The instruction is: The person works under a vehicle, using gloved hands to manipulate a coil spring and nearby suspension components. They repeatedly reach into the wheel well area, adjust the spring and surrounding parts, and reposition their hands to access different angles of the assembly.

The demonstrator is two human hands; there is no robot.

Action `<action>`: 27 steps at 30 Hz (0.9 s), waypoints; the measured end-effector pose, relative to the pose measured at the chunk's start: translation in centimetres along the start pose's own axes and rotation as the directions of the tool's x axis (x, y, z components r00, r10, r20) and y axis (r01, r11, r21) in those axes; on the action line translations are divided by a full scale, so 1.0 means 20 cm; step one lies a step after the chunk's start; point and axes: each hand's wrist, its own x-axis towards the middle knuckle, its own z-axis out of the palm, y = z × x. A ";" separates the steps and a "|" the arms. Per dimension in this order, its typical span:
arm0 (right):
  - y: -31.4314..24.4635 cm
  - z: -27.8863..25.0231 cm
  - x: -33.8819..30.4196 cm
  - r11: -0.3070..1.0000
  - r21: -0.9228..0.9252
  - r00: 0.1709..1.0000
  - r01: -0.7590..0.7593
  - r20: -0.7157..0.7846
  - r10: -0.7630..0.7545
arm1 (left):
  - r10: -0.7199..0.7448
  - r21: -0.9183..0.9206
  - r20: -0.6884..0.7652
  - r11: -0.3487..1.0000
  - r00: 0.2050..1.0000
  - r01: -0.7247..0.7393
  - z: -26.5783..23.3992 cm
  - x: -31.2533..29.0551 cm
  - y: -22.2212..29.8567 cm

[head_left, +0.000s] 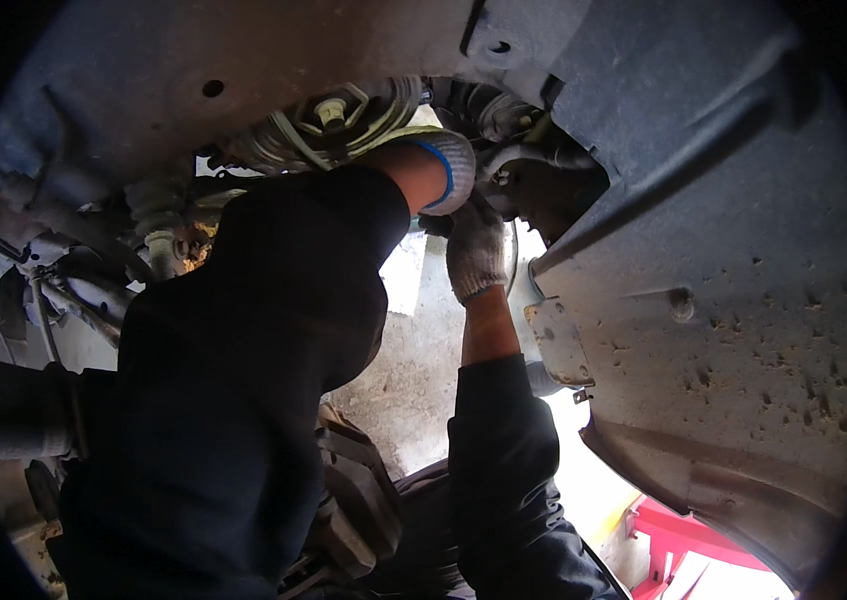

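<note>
Both of my arms, in dark sleeves, reach up through an opening on a car's underside. My left hand [451,163], in a whitish knit glove with a blue cuff edge, is bent over just right of a large round pulley [331,114] with a bolt at its centre. Its fingers are out of sight behind the hand. Just below it, my right hand [477,250] points upward in a soiled knit glove. The fingertips disappear into the shadow beside dark engine parts [533,155]. Whatever either hand grips is hidden.
A grey plastic wheel-arch liner [723,260], spotted with dirt, curves down the right side. On the left are a ribbed rubber boot [155,205] and several rods. A metal panel [273,45] spans the top. Red equipment [688,540] stands at lower right.
</note>
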 end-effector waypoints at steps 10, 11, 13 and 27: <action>0.09 -0.05 0.04 0.880 0.399 0.957 -0.259 -0.018 0.290 | -0.119 -0.107 -0.041 0.988 0.992 0.114 0.00 0.03 0.05; 0.10 -0.04 0.05 0.879 0.390 0.948 -0.274 -0.043 0.315 | -0.204 -0.230 -0.043 0.955 0.978 0.189 0.00 0.05 0.04; 0.10 -0.04 0.05 0.939 0.307 0.981 -0.158 -0.062 0.185 | -0.152 -0.179 -0.043 0.974 0.987 0.142 0.01 0.08 0.01; 0.05 -0.01 0.05 0.879 0.449 0.968 -0.162 -0.102 0.230 | -0.312 -0.590 -0.425 0.807 0.850 0.002 0.16 -0.03 0.01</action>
